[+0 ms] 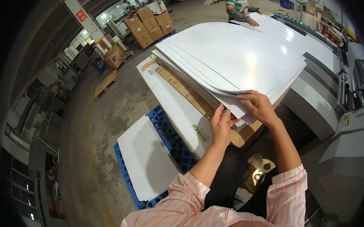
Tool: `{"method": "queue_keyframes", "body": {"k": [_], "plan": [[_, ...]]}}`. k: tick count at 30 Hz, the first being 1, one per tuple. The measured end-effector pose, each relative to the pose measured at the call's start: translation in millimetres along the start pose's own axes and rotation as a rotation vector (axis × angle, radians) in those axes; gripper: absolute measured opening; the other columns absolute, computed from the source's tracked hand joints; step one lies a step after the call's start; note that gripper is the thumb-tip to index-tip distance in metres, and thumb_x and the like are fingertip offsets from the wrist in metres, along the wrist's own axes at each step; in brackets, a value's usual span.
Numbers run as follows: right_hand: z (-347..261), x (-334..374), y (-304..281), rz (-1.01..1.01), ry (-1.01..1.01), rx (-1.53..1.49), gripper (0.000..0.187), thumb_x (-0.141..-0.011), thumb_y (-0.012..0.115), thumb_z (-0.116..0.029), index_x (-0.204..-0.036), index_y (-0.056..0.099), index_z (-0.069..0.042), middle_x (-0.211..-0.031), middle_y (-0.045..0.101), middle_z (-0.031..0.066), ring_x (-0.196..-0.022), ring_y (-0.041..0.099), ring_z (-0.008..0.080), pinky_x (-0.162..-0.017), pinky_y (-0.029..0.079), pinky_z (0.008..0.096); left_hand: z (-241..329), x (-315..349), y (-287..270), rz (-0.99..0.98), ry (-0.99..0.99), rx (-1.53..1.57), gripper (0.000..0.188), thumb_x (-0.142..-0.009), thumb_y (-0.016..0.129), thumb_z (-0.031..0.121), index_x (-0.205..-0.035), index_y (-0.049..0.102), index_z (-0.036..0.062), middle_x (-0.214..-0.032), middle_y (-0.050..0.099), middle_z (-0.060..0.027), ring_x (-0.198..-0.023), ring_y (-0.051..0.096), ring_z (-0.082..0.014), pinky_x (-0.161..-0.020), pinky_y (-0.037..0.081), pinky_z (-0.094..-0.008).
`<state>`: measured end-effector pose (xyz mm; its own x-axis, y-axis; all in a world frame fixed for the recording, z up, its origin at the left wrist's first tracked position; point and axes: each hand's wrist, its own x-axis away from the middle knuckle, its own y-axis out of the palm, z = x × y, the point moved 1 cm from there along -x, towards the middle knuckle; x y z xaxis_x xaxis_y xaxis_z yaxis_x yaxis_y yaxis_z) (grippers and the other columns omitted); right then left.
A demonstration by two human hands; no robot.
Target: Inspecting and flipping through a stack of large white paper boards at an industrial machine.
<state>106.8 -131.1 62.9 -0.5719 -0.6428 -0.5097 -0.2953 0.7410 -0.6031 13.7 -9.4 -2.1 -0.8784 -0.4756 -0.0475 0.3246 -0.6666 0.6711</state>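
Note:
Large glossy white sheets (228,50) lie in a loose stack in front of me, their near corner lifted and bowed. My right hand (257,106) is closed on that near corner, thumb on top and the other fingertips hidden beneath. Just left of it and lower, my left hand (222,126) has its bent fingers at the edge of the lower sheets, seemingly pinching them. Part of its grip is hidden. Under the sheets show a wooden strip (180,85) and a white board (169,100) with green print.
Lower left, a blue plastic pallet (157,114) bears a pile of white sheets (145,159). A grey machine (315,103) stands close on my right. Across the sheets a person (238,5) in a striped top touches the far edge. Cardboard boxes (147,25) and a wooden pallet (106,83) stand farther left.

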Motion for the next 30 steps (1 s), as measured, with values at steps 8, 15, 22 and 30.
{"method": "queue_keyframes", "body": {"k": [8,15,22,30], "plan": [[-22,6,-4,0.09,-0.295,0.354,0.053,-0.059,0.062,0.001,-0.11,0.058,-0.014,-0.113,0.056,0.0058,-0.089,0.057,0.025,-0.074,0.049,0.0327,3,0,4,-0.02,0.003,-0.02,0.033,-0.089,0.05,0.011,-0.12,0.045,-0.0002,-0.092,0.057,-0.005,-0.078,0.059,-0.0134,-0.064,0.053,-0.0258],[-10,10,-9,-0.058,-0.294,0.4,0.039,-0.063,0.059,0.001,-0.1,0.062,-0.009,-0.118,0.054,0.0085,-0.096,0.055,0.0249,-0.078,0.047,0.0338,1,-4,5,0.01,0.003,-0.039,0.029,-0.089,0.054,0.016,-0.113,0.049,0.0012,-0.089,0.057,-0.0046,-0.073,0.059,-0.0121,-0.058,0.051,-0.0252],[-13,13,-8,0.044,-0.395,0.392,0.022,-0.074,0.064,-0.016,-0.094,0.064,-0.007,-0.113,0.056,0.008,-0.093,0.053,0.0244,-0.08,0.043,0.0347,1,-3,2,-0.002,0.039,-0.058,0.04,-0.09,0.054,0.02,-0.12,0.041,-0.0027,-0.088,0.056,-0.0068,-0.067,0.058,-0.0131,-0.053,0.053,-0.0264],[-6,10,-4,0.129,-0.312,0.354,0.02,-0.077,0.062,-0.017,-0.094,0.063,-0.007,-0.111,0.056,0.0065,-0.093,0.053,0.0241,-0.076,0.042,0.0343,0,-1,4,0.004,0.036,-0.027,0.049,-0.091,0.049,0.011,-0.132,0.025,-0.0026,-0.098,0.056,-0.0105,-0.074,0.059,-0.0153,-0.06,0.055,-0.029]]}}
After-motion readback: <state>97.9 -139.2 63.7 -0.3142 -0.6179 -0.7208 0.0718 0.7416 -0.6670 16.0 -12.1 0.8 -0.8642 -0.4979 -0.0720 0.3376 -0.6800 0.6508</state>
